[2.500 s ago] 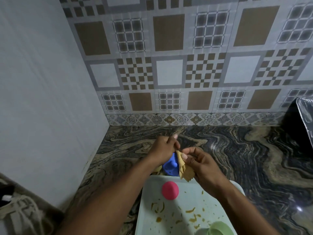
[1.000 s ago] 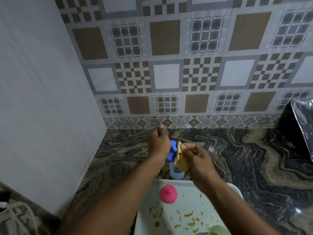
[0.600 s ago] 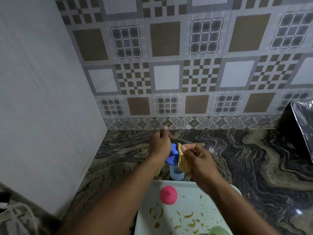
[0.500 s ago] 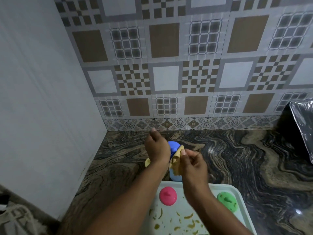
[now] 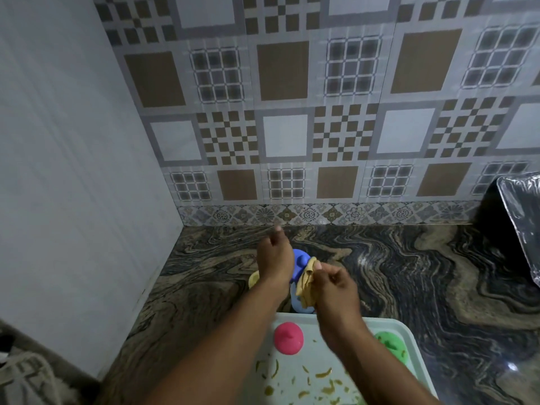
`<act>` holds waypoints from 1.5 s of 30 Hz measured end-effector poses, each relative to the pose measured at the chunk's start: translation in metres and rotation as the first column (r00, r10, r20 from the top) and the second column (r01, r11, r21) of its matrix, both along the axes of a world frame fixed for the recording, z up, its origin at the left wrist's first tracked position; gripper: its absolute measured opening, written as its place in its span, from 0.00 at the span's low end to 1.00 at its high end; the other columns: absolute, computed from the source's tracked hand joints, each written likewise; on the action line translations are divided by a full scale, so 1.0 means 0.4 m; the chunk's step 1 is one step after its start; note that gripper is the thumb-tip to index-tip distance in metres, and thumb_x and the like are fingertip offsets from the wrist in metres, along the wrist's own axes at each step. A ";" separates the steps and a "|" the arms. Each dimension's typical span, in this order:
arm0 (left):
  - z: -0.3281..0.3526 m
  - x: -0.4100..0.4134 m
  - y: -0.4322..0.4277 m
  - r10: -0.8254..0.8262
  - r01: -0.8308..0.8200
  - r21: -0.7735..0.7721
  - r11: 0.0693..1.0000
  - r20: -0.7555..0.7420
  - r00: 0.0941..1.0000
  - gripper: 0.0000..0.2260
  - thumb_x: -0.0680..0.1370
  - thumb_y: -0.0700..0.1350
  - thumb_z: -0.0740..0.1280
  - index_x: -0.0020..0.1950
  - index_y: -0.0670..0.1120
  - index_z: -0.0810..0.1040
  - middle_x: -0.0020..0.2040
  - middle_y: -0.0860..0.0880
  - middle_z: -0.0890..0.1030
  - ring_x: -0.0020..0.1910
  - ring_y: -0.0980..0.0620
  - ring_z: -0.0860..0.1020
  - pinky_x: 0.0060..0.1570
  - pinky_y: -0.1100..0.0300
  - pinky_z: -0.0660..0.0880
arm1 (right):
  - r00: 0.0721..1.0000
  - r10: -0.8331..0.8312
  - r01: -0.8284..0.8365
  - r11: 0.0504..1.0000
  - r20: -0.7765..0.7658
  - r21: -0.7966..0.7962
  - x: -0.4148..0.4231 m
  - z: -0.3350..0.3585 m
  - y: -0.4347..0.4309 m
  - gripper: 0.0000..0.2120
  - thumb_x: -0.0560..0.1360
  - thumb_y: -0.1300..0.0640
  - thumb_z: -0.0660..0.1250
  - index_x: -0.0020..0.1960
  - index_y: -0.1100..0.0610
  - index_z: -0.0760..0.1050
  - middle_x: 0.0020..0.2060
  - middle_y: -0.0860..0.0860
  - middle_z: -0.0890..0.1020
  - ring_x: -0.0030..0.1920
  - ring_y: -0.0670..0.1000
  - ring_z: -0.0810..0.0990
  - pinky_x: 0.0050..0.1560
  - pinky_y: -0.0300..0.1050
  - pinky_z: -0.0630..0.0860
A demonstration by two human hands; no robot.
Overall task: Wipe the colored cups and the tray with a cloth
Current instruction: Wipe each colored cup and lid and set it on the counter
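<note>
My left hand (image 5: 274, 263) grips a dark blue cup (image 5: 301, 263) held above the marble counter. My right hand (image 5: 333, 287) pinches a tan cloth (image 5: 306, 283) and presses it against that cup. Under the hands a light blue cup (image 5: 299, 304) stands on the counter, and a yellow cup (image 5: 253, 279) peeks out left of my left wrist. A pale tray (image 5: 406, 331) lies at the bottom with yellowish food scraps on it. An upturned pink cup (image 5: 288, 340) and a green cup (image 5: 390, 344) sit on the tray.
A grey wall (image 5: 73, 171) closes the left side and a patterned tiled wall (image 5: 321, 127) stands behind the marble counter (image 5: 423, 273). A shiny foil-covered object (image 5: 523, 217) stands at the right edge. A patterned fabric (image 5: 23, 375) lies at the lower left.
The hands rose from just above the tray to further back over the counter with the blue cup and cloth. The view shifted, bringing the green cup into sight.
</note>
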State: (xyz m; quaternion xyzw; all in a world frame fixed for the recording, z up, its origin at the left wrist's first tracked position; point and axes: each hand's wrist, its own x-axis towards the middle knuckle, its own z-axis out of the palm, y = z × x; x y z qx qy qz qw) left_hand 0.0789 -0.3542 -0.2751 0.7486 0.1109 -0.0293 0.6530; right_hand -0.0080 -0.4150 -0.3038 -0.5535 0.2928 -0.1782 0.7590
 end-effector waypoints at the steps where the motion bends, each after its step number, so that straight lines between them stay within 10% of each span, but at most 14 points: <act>1: 0.001 0.010 0.015 -0.139 0.139 -0.006 0.990 -0.116 0.984 0.25 0.83 0.62 0.56 0.36 0.45 0.74 0.37 0.43 0.79 0.37 0.43 0.76 0.37 0.57 0.69 | 0.997 0.079 -0.079 0.997 0.001 0.003 0.000 0.016 -0.031 0.06 0.81 0.60 0.65 0.51 0.63 0.76 0.38 0.61 0.83 0.36 0.58 0.81 0.37 0.52 0.79; 5: 0.038 0.041 0.026 -0.370 0.381 0.118 0.917 -0.104 0.923 0.26 0.83 0.63 0.56 0.37 0.45 0.77 0.35 0.45 0.78 0.35 0.47 0.75 0.39 0.56 0.70 | 0.966 0.256 -0.255 0.967 0.032 -0.019 0.012 0.084 -0.105 0.05 0.81 0.61 0.64 0.50 0.63 0.76 0.34 0.60 0.81 0.28 0.53 0.79 0.26 0.45 0.75; 10: 0.046 -0.017 -0.026 0.070 -0.106 0.094 0.990 0.327 0.942 0.22 0.86 0.52 0.54 0.52 0.36 0.79 0.46 0.36 0.81 0.46 0.37 0.79 0.34 0.57 0.63 | 0.990 -0.119 0.124 0.991 0.074 -0.057 0.020 0.030 0.013 0.03 0.81 0.57 0.66 0.49 0.57 0.76 0.45 0.59 0.84 0.45 0.56 0.82 0.47 0.55 0.80; 15: 0.021 0.036 0.024 -0.363 0.371 0.005 0.929 -0.192 0.912 0.30 0.80 0.69 0.52 0.36 0.46 0.77 0.40 0.43 0.80 0.38 0.45 0.77 0.40 0.55 0.71 | 0.981 0.193 -0.192 0.977 0.004 -0.091 0.021 0.061 -0.087 0.06 0.80 0.60 0.67 0.47 0.62 0.76 0.38 0.60 0.83 0.34 0.56 0.81 0.34 0.51 0.79; 17: 0.042 0.048 0.022 -0.409 0.422 0.058 0.905 -0.156 0.899 0.29 0.82 0.66 0.54 0.38 0.45 0.78 0.38 0.45 0.80 0.38 0.46 0.77 0.39 0.57 0.71 | 0.951 0.308 -0.306 0.945 0.003 -0.119 0.025 0.091 -0.112 0.06 0.80 0.61 0.66 0.48 0.63 0.76 0.34 0.59 0.81 0.29 0.52 0.79 0.30 0.45 0.74; 23: 0.051 -0.012 -0.034 0.212 -0.207 -0.043 0.977 0.202 0.956 0.23 0.86 0.52 0.53 0.54 0.34 0.78 0.47 0.37 0.81 0.46 0.37 0.80 0.37 0.53 0.69 | 0.993 -0.058 0.076 0.982 0.104 -0.172 0.023 0.059 0.008 0.04 0.80 0.57 0.67 0.51 0.58 0.77 0.44 0.56 0.84 0.44 0.54 0.83 0.45 0.53 0.81; 28: 0.027 0.018 0.016 -0.274 0.275 0.030 0.961 -0.044 0.961 0.22 0.84 0.58 0.57 0.39 0.45 0.76 0.36 0.47 0.78 0.35 0.48 0.75 0.35 0.58 0.68 | 0.978 0.206 -0.205 0.977 0.016 -0.052 0.034 0.065 -0.095 0.07 0.80 0.60 0.67 0.52 0.64 0.77 0.41 0.62 0.84 0.37 0.55 0.82 0.36 0.49 0.78; 35: 0.033 -0.009 -0.017 0.210 -0.210 -0.016 0.977 0.170 0.963 0.21 0.86 0.52 0.53 0.56 0.39 0.79 0.48 0.45 0.80 0.47 0.44 0.79 0.43 0.56 0.67 | 0.992 -0.061 0.075 0.989 0.114 -0.125 0.023 0.017 0.018 0.03 0.80 0.59 0.67 0.49 0.58 0.77 0.43 0.59 0.85 0.44 0.57 0.83 0.46 0.54 0.80; 38: 0.003 -0.006 0.016 -0.043 0.035 0.048 0.998 0.178 0.983 0.20 0.85 0.56 0.56 0.46 0.45 0.79 0.45 0.46 0.82 0.46 0.44 0.80 0.41 0.53 0.70 | 0.993 -0.066 0.072 0.996 0.099 -0.056 0.030 0.017 -0.028 0.03 0.80 0.60 0.67 0.48 0.58 0.78 0.43 0.61 0.85 0.42 0.58 0.82 0.47 0.56 0.80; 41: -0.015 0.007 0.067 -0.450 0.384 0.239 0.892 0.380 0.808 0.09 0.80 0.56 0.66 0.50 0.52 0.80 0.48 0.53 0.82 0.47 0.55 0.80 0.46 0.55 0.77 | 0.992 0.010 0.007 0.991 0.127 -0.135 0.035 0.047 -0.091 0.03 0.80 0.60 0.67 0.48 0.59 0.77 0.40 0.58 0.83 0.37 0.53 0.81 0.40 0.50 0.79; 45: -0.038 0.028 0.090 -0.578 0.379 0.456 0.805 0.465 0.670 0.12 0.74 0.49 0.76 0.56 0.53 0.83 0.55 0.54 0.80 0.53 0.57 0.80 0.53 0.60 0.79 | 0.993 0.084 -0.064 0.971 0.077 -0.232 0.038 0.050 -0.121 0.04 0.80 0.58 0.67 0.50 0.59 0.77 0.40 0.57 0.84 0.38 0.52 0.82 0.39 0.50 0.81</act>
